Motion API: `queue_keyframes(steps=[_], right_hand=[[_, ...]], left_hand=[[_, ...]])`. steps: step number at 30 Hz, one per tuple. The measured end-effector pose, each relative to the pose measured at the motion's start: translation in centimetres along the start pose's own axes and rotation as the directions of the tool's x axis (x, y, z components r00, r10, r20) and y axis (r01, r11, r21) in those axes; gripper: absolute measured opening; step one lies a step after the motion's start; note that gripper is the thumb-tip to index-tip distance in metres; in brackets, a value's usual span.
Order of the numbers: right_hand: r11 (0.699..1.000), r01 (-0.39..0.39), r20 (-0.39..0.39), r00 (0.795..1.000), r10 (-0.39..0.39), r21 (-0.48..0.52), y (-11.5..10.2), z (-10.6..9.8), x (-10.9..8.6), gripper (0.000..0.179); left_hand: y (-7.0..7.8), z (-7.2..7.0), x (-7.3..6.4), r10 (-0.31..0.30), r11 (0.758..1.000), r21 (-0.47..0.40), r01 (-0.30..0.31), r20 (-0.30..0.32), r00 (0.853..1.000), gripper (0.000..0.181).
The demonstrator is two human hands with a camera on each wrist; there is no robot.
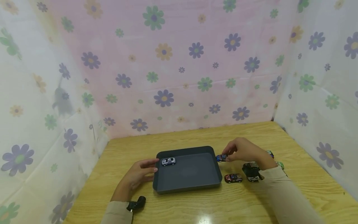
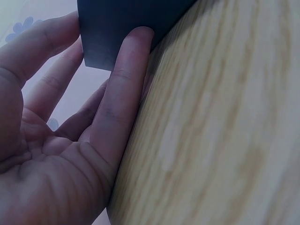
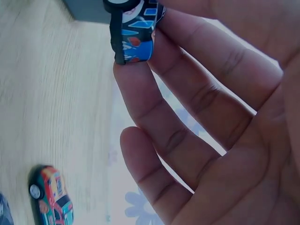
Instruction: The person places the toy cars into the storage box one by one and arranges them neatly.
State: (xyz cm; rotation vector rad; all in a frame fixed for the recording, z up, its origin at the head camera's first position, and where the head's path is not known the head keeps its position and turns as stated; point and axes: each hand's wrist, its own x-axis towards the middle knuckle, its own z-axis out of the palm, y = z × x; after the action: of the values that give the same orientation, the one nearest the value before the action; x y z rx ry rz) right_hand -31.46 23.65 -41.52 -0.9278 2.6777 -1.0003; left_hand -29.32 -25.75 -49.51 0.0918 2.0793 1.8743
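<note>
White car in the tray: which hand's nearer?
Left. The left hand touches the left end of the tray, close beside the white car; the right hand is past the opposite end, pinching a blue car.

Dark grey tray [image 1: 188,188], blue-and-black toy car [image 1: 221,158], flower-patterned pink backdrop [image 1: 179,37]

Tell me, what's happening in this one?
A dark grey tray sits on a wooden table. A person's left hand touches the tray's left side, while the right hand holds a blue toy car at its right edge. One white toy car is inside the tray. A red toy car and other toy cars, partly hidden by the right wrist, are on the table.
</note>
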Motion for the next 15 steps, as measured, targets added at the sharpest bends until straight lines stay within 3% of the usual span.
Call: queue_keyframes(steps=[15], right_hand=[[0.999, 0.043, 0.022, 0.999, -0.043, 0.000, -1.9, 1.1, 2.2, 0.018]], left_hand=[[-0.3, -0.2, 0.1, 0.006, 1.000, 0.004, -0.006, 0.004, 1.000, 0.061]])
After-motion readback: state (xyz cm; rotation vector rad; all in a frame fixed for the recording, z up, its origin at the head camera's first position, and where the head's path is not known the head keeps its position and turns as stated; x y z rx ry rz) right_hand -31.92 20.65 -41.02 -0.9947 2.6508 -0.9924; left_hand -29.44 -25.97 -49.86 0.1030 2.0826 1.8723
